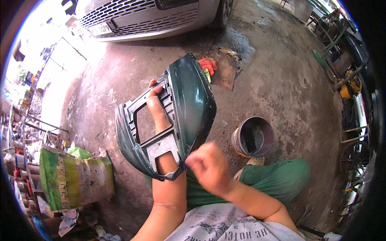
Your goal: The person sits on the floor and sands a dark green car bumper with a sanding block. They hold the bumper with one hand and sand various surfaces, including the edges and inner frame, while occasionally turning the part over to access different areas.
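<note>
Green, glossy panel [193, 92] (scuffed), left fingers [155, 91] around its grey frame [163, 146], right fingers [197, 159] curled, hold unclear.

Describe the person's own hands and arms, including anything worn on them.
Both hands, left and right, are bare: no gloves, and no rings can be made out, though the right is blurred. No sleeves cover the forearms, and no cables run along them. Below shows a light grey shirt with dark print.
</note>
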`<action>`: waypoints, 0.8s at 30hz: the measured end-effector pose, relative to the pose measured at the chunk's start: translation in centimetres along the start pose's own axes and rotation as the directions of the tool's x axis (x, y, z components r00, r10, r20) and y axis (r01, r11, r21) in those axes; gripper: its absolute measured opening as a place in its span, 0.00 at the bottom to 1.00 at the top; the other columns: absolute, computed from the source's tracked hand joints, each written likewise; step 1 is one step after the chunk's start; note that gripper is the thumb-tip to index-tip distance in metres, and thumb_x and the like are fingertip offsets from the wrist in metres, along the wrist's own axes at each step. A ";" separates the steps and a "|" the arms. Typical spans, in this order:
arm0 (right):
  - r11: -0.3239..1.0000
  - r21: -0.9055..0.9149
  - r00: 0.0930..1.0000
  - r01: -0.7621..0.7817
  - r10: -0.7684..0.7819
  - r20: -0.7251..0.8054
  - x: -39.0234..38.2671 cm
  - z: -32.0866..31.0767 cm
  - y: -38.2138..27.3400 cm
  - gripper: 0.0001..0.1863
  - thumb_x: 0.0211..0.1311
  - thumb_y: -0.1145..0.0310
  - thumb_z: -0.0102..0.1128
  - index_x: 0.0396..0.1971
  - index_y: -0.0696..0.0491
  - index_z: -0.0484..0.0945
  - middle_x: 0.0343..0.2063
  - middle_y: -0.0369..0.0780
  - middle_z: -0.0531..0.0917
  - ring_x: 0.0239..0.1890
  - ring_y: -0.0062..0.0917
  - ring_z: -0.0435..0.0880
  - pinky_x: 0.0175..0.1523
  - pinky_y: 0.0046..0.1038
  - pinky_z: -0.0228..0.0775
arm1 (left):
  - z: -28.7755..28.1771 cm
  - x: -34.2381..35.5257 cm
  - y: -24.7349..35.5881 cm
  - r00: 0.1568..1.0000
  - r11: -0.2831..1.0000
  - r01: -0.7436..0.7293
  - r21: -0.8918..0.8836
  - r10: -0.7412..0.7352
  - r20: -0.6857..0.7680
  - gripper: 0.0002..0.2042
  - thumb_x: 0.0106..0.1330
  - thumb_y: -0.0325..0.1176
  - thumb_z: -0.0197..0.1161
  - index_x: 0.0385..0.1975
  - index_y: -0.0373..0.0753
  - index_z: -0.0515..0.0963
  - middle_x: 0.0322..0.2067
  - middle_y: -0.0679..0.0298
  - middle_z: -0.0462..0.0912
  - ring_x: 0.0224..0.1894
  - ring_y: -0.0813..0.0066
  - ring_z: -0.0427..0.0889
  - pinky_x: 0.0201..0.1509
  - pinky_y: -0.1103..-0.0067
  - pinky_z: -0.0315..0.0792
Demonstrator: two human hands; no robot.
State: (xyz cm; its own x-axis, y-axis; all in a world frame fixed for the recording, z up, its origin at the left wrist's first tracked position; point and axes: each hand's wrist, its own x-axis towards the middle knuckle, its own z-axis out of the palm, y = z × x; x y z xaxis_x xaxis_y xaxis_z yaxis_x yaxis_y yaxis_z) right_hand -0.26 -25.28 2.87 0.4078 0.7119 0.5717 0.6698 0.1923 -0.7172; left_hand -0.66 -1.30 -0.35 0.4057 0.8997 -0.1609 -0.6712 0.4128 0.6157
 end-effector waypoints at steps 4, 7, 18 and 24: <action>0.997 0.001 0.989 -0.073 0.073 -0.128 1.8 -0.9 1.6 0.08 0.61 0.69 0.66 0.35 0.52 0.76 0.31 0.43 0.77 0.33 0.38 0.78 0.38 0.36 0.71 | -0.4 0.1 -0.3 0.998 0.998 0.036 -0.044 -0.034 0.049 0.23 0.59 0.24 0.52 0.57 0.44 0.69 0.40 0.51 0.82 0.36 0.58 0.86 0.41 0.65 0.84; 0.985 -0.074 0.950 -0.158 0.132 -0.282 3.3 -1.2 3.4 0.07 0.63 0.69 0.66 0.35 0.52 0.76 0.30 0.43 0.77 0.33 0.39 0.78 0.38 0.37 0.71 | -0.3 0.0 -0.1 0.996 0.998 0.058 -0.024 -0.056 0.068 0.23 0.59 0.24 0.52 0.57 0.45 0.69 0.41 0.50 0.82 0.36 0.58 0.86 0.41 0.65 0.84; 0.999 -0.015 0.985 -0.042 0.039 -0.168 0.8 -0.1 1.5 0.09 0.59 0.71 0.69 0.34 0.53 0.76 0.30 0.43 0.75 0.32 0.41 0.77 0.39 0.36 0.72 | 0.3 -0.1 -0.3 0.998 0.995 0.045 -0.089 -0.041 0.047 0.22 0.59 0.25 0.52 0.55 0.46 0.71 0.42 0.51 0.82 0.38 0.56 0.86 0.43 0.64 0.84; 0.996 -0.007 0.932 -0.086 0.078 -0.354 3.7 -1.1 4.3 0.08 0.62 0.69 0.66 0.34 0.55 0.75 0.29 0.44 0.74 0.31 0.42 0.76 0.36 0.38 0.69 | -0.1 -0.3 0.4 0.987 0.990 0.122 -0.073 -0.114 0.111 0.20 0.61 0.24 0.53 0.54 0.44 0.74 0.43 0.51 0.83 0.40 0.56 0.86 0.47 0.63 0.83</action>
State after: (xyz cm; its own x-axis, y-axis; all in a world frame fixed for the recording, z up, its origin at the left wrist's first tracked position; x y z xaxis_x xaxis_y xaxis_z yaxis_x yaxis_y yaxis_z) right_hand 4.79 -22.56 2.31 0.6519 0.4392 0.6182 0.6369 0.1256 -0.7607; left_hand -1.12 -1.39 -0.11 0.5459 0.8255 -0.1433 -0.6597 0.5290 0.5337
